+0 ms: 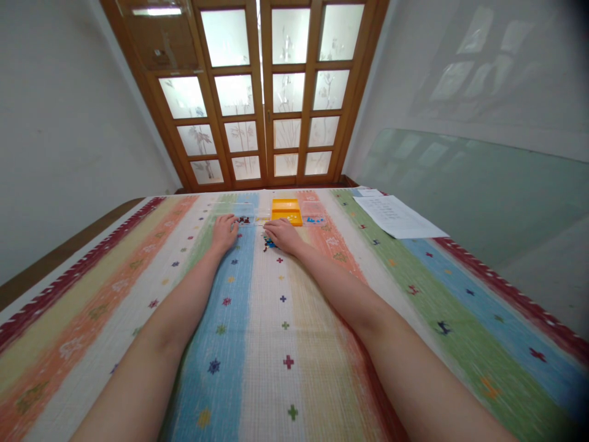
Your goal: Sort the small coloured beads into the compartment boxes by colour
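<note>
My left hand point(225, 232) rests at the near left side of a clear box with dark red pieces point(243, 220); its fingers are bent, and whatever they hold is too small to make out. My right hand point(281, 234) lies over a small pile of blue and dark pieces point(270, 244), its fingertips pointing left and partly hiding them. Just beyond it stands an open yellow box point(286, 205) with small pale pieces inside. To the right of that, a clear box holds blue pieces point(315, 220). Between the hands are some small yellow pieces point(262, 219).
A striped, patterned cloth point(271, 344) covers the table. Printed paper sheets point(398, 216) lie at the far right. A glass panel point(460, 184) leans along the right wall, and wooden doors point(264, 123) with glass panes stand beyond the table.
</note>
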Demonstrator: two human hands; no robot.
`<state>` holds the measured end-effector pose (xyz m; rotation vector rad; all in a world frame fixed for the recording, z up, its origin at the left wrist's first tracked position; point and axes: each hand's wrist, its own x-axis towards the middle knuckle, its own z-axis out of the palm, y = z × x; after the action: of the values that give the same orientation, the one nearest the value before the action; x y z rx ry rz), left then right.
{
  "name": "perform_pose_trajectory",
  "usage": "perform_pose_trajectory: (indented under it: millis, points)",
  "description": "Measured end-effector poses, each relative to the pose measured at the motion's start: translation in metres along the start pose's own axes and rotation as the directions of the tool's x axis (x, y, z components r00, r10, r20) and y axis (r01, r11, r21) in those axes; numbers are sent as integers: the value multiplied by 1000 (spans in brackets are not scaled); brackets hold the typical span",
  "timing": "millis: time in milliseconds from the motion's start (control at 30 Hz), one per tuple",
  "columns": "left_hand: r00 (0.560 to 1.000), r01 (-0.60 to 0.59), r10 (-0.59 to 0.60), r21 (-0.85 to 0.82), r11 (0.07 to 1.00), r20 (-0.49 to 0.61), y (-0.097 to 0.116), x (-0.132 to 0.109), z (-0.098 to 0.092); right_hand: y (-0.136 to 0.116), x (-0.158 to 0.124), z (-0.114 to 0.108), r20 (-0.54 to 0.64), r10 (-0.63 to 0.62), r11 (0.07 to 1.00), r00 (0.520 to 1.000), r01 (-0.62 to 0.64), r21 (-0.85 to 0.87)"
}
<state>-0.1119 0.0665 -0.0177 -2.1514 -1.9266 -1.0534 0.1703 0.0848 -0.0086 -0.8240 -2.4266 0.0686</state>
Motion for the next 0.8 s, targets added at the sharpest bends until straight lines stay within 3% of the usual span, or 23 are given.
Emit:
perform_pose_trajectory:
  millis: [133,300,600,800]
  points:
    - [988,-124,126,-30,992,94,13,-2,4,15,-1,-10,-131,205,975,970,-213,-55]
    - [931,-298,304,-60,953,203,35,-6,9,33,-4,-18,-156,414,889,897,-435,-142]
    - [811,-467,493,-158,870,316,63,-12,4,42,-6,-11,-131,419,879,899,-437,-192]
    - [785,-496,504,-121,860,359,67,-14,2,35,-6,-14,-115,420,888,900,-434,-154]
